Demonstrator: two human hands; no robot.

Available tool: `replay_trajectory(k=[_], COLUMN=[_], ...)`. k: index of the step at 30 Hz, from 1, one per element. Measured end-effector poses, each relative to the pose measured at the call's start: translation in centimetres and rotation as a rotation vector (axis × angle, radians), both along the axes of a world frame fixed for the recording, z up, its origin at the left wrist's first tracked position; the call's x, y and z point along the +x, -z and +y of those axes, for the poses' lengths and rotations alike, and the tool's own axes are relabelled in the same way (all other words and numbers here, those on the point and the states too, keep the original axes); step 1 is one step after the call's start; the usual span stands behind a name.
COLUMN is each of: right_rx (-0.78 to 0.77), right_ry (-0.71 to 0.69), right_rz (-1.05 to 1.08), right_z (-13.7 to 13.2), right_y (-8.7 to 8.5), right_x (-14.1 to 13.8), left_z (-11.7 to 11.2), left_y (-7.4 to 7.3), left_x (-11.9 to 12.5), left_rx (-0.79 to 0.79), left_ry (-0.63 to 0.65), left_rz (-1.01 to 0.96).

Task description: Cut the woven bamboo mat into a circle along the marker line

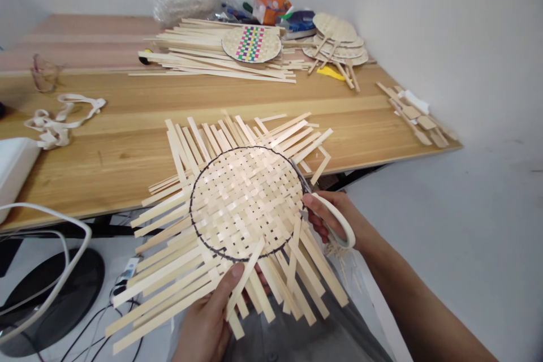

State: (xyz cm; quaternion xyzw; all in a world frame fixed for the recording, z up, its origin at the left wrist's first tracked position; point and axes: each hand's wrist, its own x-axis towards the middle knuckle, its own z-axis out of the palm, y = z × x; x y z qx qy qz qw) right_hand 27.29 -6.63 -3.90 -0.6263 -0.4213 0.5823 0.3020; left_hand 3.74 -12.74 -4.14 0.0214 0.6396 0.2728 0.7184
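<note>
In both hands I hold a flat woven mat of pale bamboo strips (241, 203), with loose strip ends fanning out on all sides. A dark drawn circle (193, 220) runs around the weave. My left hand (207, 317) grips the mat's near edge, thumb on top. My right hand (326, 218) is shut on white-handled scissors (339, 226). Their metal blades (302, 186) lie at the circle's right side, among the strips. Strip ends hang beside the handles. The lower blade is partly hidden by the mat.
A wooden table (212, 102) holds loose bamboo strips (220, 56), a coloured woven disc (251, 43), stacked bamboo fans (335, 39), a white strap (63, 119) and a glass cup (44, 74). A white box (14, 172), cables and a round black base (55, 300) sit at lower left.
</note>
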Motion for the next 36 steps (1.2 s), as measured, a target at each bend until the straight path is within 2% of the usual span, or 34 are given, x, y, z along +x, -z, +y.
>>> replay_trajectory(k=[3,8,14,22,29,36], right_rx=[-0.005,-0.041,-0.068,-0.051,0.001,0.058], right_ry=[0.009,0.043,0.053,0.035,-0.096,-0.147], right_rz=[-0.023,-0.043,-0.081,-0.139,-0.077,-0.159], right_z=[0.0,0.0,-0.1,-0.1,0.2,0.8], right_y=[0.2,0.3,0.5,0.8,-0.8,-2.4], right_x=[0.1,0.0,0.1,0.1,0.3,0.1], left_z=[-0.1,-0.1,-0.1,-0.3,-0.3,-0.6], left_y=[0.3,0.6,1.0,1.0,1.2,1.0], left_x=[-0.3,-0.6,-0.6,-0.8,-0.9,-0.7], left_rx=[0.003,0.012,0.004,0.042,0.035,0.012], left_ry=[0.074,0.098,-0.014,0.045,0.029,-0.008], left_rz=[-0.016,-0.01,-0.089,-0.048,-0.081,-0.043])
